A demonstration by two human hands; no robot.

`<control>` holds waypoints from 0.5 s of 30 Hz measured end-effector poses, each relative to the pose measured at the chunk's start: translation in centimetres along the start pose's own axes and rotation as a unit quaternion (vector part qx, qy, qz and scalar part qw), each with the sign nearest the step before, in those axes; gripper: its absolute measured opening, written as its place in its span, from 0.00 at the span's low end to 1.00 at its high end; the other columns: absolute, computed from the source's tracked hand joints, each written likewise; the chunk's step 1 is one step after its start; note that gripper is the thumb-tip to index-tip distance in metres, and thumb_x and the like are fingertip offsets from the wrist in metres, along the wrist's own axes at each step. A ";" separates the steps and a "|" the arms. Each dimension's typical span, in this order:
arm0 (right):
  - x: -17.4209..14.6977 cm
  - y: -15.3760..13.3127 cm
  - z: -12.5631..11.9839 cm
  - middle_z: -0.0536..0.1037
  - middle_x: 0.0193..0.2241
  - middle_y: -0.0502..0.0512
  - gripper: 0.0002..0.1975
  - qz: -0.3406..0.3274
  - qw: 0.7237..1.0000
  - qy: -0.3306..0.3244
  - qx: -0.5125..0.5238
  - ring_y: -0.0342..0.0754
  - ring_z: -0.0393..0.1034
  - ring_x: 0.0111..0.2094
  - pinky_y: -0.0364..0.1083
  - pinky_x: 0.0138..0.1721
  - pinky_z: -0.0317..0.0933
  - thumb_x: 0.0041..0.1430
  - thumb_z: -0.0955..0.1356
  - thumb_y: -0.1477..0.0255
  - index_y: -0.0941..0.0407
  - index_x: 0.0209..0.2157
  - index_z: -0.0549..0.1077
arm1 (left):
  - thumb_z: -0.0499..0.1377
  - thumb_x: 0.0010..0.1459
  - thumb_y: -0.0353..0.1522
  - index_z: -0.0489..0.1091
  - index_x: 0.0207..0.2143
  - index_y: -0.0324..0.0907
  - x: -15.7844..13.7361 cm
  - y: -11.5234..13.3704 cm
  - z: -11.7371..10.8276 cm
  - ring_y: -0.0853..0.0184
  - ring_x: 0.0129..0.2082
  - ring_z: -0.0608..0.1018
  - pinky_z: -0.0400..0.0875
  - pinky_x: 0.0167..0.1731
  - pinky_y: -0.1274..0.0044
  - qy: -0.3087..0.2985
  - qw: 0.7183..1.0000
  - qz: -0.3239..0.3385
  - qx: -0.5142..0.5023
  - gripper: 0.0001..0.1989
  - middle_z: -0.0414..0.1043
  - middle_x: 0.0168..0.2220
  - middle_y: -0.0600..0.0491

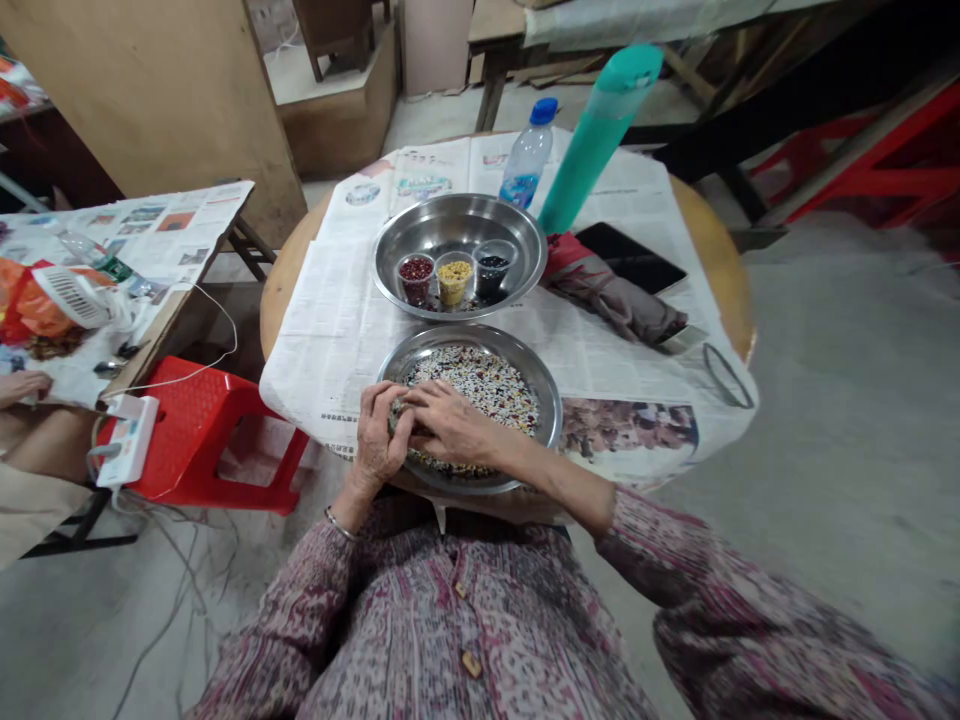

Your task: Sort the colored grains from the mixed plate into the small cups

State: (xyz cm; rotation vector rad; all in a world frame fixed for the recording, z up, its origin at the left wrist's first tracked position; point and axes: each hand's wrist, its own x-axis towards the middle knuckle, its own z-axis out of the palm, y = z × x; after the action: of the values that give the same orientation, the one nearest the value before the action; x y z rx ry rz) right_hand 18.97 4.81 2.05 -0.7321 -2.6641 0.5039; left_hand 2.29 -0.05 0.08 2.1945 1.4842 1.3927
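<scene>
A steel basin (553,420) at the table's near side holds a mix of white, red, yellow and black grains and beans (487,385). Over its left rim, my left hand (381,435) is closed with curled fingers. My right hand (448,425) meets it from the right, fingers bent and pressed against the left fingers. Something small and greyish shows between the hands, too hidden to name. Behind stands a second steel basin (390,225) with three clear cups: red beans (416,280), yellow kernels (454,282) and black beans (492,272).
Newspaper (322,330) covers the round table. Toward the back right stand a plastic bottle (529,155) and a tall green bottle (600,140), near a folded umbrella (622,295) and a dark tablet (630,260). At left are a red stool (202,430), a power strip (131,440) and a person's hand (26,385).
</scene>
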 end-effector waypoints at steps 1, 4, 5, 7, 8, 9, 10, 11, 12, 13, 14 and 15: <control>-0.8 0.0 -0.4 0.76 0.48 0.62 0.11 -0.021 1.000 -0.011 0.006 0.57 0.64 0.52 0.59 0.56 0.59 0.59 0.70 0.70 0.57 0.43 0.77 | 0.52 0.69 0.33 0.66 0.52 0.41 0.0 0.0 0.0 0.60 0.53 0.71 0.69 0.56 0.65 -0.004 1.000 -0.002 0.003 0.11 0.68 0.49 0.45; -3.3 1.1 -2.1 0.77 0.45 0.60 0.06 -0.023 0.999 -0.020 -0.015 0.57 0.65 0.53 0.60 0.56 0.59 0.58 0.70 0.75 0.55 0.38 0.78 | 0.54 0.68 0.32 0.67 0.51 0.41 0.0 0.1 -0.1 0.61 0.52 0.72 0.70 0.55 0.65 -0.011 1.000 0.004 0.012 0.10 0.68 0.48 0.46; -4.0 1.7 -2.7 0.77 0.45 0.60 0.07 0.000 0.999 -0.011 -0.030 0.57 0.65 0.52 0.59 0.56 0.60 0.58 0.68 0.76 0.55 0.38 0.78 | 0.55 0.68 0.32 0.67 0.50 0.41 0.2 0.2 -0.2 0.61 0.51 0.72 0.70 0.55 0.65 -0.013 1.000 0.009 0.016 0.10 0.68 0.48 0.46; -5.0 2.9 -3.9 0.76 0.45 0.61 0.09 0.064 0.996 0.016 -0.053 0.56 0.66 0.52 0.57 0.55 0.62 0.61 0.65 0.77 0.56 0.39 0.77 | 0.56 0.66 0.31 0.67 0.50 0.41 0.6 0.5 -0.5 0.61 0.50 0.72 0.70 0.54 0.66 -0.028 0.999 0.022 0.030 0.10 0.68 0.47 0.46; -5.3 3.5 -4.4 0.76 0.46 0.62 0.10 0.099 0.993 0.031 -0.061 0.55 0.66 0.51 0.55 0.54 0.63 0.63 0.64 0.77 0.56 0.40 0.77 | 0.57 0.66 0.30 0.67 0.50 0.42 0.9 0.7 -0.7 0.61 0.51 0.72 0.70 0.54 0.66 -0.045 0.998 0.030 0.045 0.11 0.68 0.48 0.46; -5.6 3.9 -4.8 0.76 0.46 0.63 0.10 0.132 0.988 0.043 -0.068 0.55 0.67 0.50 0.54 0.52 0.65 0.64 0.63 0.76 0.56 0.41 0.76 | 0.57 0.65 0.29 0.67 0.51 0.42 1.3 1.0 -1.0 0.60 0.51 0.72 0.70 0.55 0.65 -0.074 0.994 0.037 0.065 0.12 0.68 0.48 0.46; -5.9 4.1 -5.1 0.75 0.46 0.63 0.11 0.164 0.982 0.050 -0.078 0.56 0.67 0.50 0.53 0.50 0.66 0.64 0.63 0.75 0.56 0.43 0.75 | 0.59 0.64 0.29 0.66 0.52 0.43 1.6 1.3 -1.3 0.59 0.53 0.72 0.70 0.55 0.64 -0.114 0.989 0.042 0.089 0.14 0.68 0.50 0.45; -6.1 4.3 -5.2 0.75 0.46 0.63 0.11 0.192 0.976 0.051 -0.089 0.56 0.68 0.49 0.53 0.48 0.67 0.64 0.64 0.74 0.56 0.45 0.74 | 0.60 0.63 0.31 0.66 0.54 0.43 1.9 1.6 -1.7 0.57 0.54 0.71 0.70 0.55 0.62 -0.161 0.979 0.044 0.114 0.17 0.67 0.52 0.44; -6.4 4.2 -5.1 0.75 0.47 0.64 0.12 0.213 0.971 0.046 -0.100 0.58 0.68 0.49 0.53 0.46 0.68 0.63 0.65 0.72 0.56 0.47 0.73 | 0.63 0.61 0.32 0.64 0.56 0.44 2.2 1.9 -2.0 0.54 0.56 0.70 0.71 0.55 0.61 -0.211 0.967 0.042 0.137 0.21 0.66 0.55 0.43; -6.7 4.1 -5.0 0.74 0.47 0.64 0.15 0.225 0.968 0.036 -0.108 0.59 0.69 0.49 0.54 0.44 0.68 0.61 0.67 0.70 0.56 0.50 0.71 | 0.65 0.60 0.34 0.62 0.58 0.45 2.5 2.2 -2.3 0.52 0.57 0.70 0.72 0.54 0.60 -0.257 0.953 0.036 0.155 0.26 0.64 0.57 0.42; -7.1 3.8 -4.7 0.74 0.48 0.65 0.20 0.227 0.967 0.025 -0.111 0.60 0.69 0.49 0.54 0.43 0.69 0.59 0.70 0.69 0.56 0.53 0.69 | 0.67 0.58 0.36 0.60 0.60 0.45 2.7 2.5 -2.5 0.51 0.57 0.69 0.72 0.52 0.60 -0.294 0.941 0.026 0.166 0.30 0.62 0.59 0.41; -7.5 3.5 -4.3 0.73 0.49 0.66 0.25 0.222 0.969 0.015 -0.110 0.61 0.70 0.49 0.54 0.43 0.69 0.57 0.72 0.67 0.56 0.54 0.67 | 0.68 0.57 0.37 0.58 0.61 0.45 2.8 2.7 -2.7 0.50 0.57 0.70 0.73 0.51 0.60 -0.324 0.931 0.018 0.167 0.33 0.62 0.60 0.41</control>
State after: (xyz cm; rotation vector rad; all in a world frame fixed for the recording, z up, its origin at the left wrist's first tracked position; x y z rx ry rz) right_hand 28.23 4.66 2.72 -1.4058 -2.5504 0.3001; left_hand 2.26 -0.14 4.78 2.5212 1.4824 0.3365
